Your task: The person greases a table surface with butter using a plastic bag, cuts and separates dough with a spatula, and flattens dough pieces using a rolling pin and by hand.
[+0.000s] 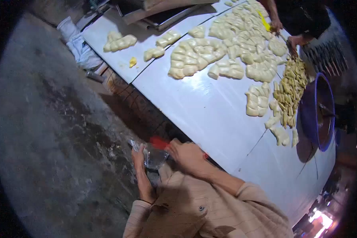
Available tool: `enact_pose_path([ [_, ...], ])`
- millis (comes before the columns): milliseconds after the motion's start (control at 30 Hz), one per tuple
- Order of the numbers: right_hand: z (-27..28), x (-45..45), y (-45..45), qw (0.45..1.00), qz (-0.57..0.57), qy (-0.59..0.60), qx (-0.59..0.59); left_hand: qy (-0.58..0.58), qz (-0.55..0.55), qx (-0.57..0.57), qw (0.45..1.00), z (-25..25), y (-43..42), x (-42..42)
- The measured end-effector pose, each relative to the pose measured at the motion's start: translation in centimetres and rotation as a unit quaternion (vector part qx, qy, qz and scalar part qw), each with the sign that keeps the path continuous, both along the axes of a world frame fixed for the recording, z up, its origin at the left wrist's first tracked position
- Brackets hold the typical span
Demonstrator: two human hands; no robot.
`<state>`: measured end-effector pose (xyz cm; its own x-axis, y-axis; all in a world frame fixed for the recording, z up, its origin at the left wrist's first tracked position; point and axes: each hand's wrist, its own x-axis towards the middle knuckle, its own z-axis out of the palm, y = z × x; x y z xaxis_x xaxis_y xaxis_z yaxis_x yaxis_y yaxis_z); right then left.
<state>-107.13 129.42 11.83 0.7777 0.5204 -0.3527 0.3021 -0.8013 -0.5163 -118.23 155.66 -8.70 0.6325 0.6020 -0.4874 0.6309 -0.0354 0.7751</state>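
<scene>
Beside the table's near edge, my left hand (pixel 139 158) is closed on a clear, shiny plastic thing (pixel 150 155), perhaps a bag or a cup. Just to the right, my right hand (pixel 186 156) is wrapped round a red tool (pixel 159 142). Its front end points at the plastic and is smeared by motion, so its kind is unclear. On the white table (pixel 190 105) lie pale dough pieces (pixel 196 55), many pressed together in slabs, apart from both hands.
Thin dough strips (pixel 289 93) are heaped near a purple basin (pixel 319 113) at the right. Another person's hand (pixel 276 25) is by a yellow tool (pixel 262 20); their other hand (pixel 295 41) reaches the strips. Trays (pixel 158 18) stand at the back; white cloth (pixel 81 49) hangs left.
</scene>
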Motion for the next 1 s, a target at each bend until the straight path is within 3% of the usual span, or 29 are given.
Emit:
enact_pose_path([
  [33, 0.6, -0.4, 0.9, 0.997, 0.002, 0.049, 0.055, -0.004, 0.008, -0.03, 1.0, 0.9, -0.2, 0.9],
  [100, -0.5, 0.2, -0.7, 0.985, -0.095, -0.037, 0.141, -0.008, 0.039, -0.09, 0.995, 5.5, -2.1, 2.1],
  [133, -0.5, 1.3, -2.8, 0.971, -0.178, -0.012, 0.162, 0.004, 0.089, -0.152, 0.984, 5.5, -1.9, 1.9],
  [200, 4.4, 6.3, -5.9, 0.907, -0.37, 0.036, 0.197, 0.058, 0.109, -0.108, 0.986, 7.3, -2.4, 2.2],
  [233, 6.1, 8.2, -7.1, 0.852, -0.475, 0.062, 0.211, 0.025, 0.093, -0.117, 0.988, 5.4, -1.4, 1.6],
  [300, 1.6, 11.7, -11.0, 0.897, -0.424, -0.122, 0.035, -0.009, 0.067, -0.107, 0.992, 2.7, -0.2, 0.7],
  [367, 3.7, 10.8, -7.3, 0.875, -0.462, -0.002, 0.143, -0.009, 0.039, -0.068, 0.997, 1.9, -0.2, 1.0],
  [433, 4.0, 8.8, -2.3, 0.978, -0.2, -0.057, 0.031, 0.033, 0.024, -0.081, 0.996, 5.6, -2.4, 3.0],
  [467, 0.0, 6.7, 0.7, 0.993, -0.079, -0.063, 0.06, 0.04, 0.007, -0.061, 0.997, 6.2, -2.9, 3.7],
  [500, 0.8, 5.0, 1.8, 0.995, -0.029, -0.044, 0.082, 0.044, -0.009, -0.04, 0.998, 6.6, -3.1, 4.5],
  [567, -0.9, 3.6, 1.0, 0.984, -0.122, -0.029, 0.125, 0.033, -0.058, -0.042, 0.997, 6.8, -2.3, 5.6],
  [633, 0.7, 4.8, -3.1, 0.955, -0.222, -0.029, 0.196, 0.027, -0.049, -0.091, 0.994, 7.3, -1.7, 4.8],
  [667, 0.2, 5.8, -6.1, 0.943, -0.278, -0.04, 0.179, 0.037, -0.026, -0.055, 0.997, 9.3, -2.6, 5.0],
  [700, 4.4, 6.9, -8.2, 0.866, -0.441, 0.055, 0.23, 0.047, -0.003, -0.019, 0.999, 11.4, -3.6, 5.2],
  [733, 4.3, 7.8, -10.4, 0.871, -0.473, -0.001, 0.135, 0.048, 0.012, -0.033, 0.998, 10.1, -2.8, 4.8],
  [767, 5.7, 8.0, -10.1, 0.878, -0.467, -0.049, 0.097, 0.049, 0.026, -0.048, 0.997, 8.3, -2.1, 4.3],
  [800, 5.0, 7.1, -9.2, 0.925, -0.367, -0.064, 0.074, 0.006, 0.016, -0.054, 0.998, 4.6, -0.5, 2.9],
  [867, 0.7, 2.7, -4.0, 0.982, -0.146, -0.079, 0.084, 0.052, -0.003, -0.077, 0.996, 6.2, -2.2, 3.5],
  [900, -1.3, 1.3, -0.4, 0.997, -0.068, 0.015, 0.04, 0.072, -0.015, -0.088, 0.993, 6.8, -3.1, 4.2],
  [967, 0.4, 0.0, 0.6, 0.982, -0.038, 0.083, 0.163, 0.005, -0.066, -0.029, 0.997, 5.7, -2.7, 4.4],
  [1000, 0.8, 0.6, -0.7, 0.972, -0.096, 0.075, 0.2, -0.024, -0.056, -0.053, 0.997, 5.5, -2.7, 4.4],
])
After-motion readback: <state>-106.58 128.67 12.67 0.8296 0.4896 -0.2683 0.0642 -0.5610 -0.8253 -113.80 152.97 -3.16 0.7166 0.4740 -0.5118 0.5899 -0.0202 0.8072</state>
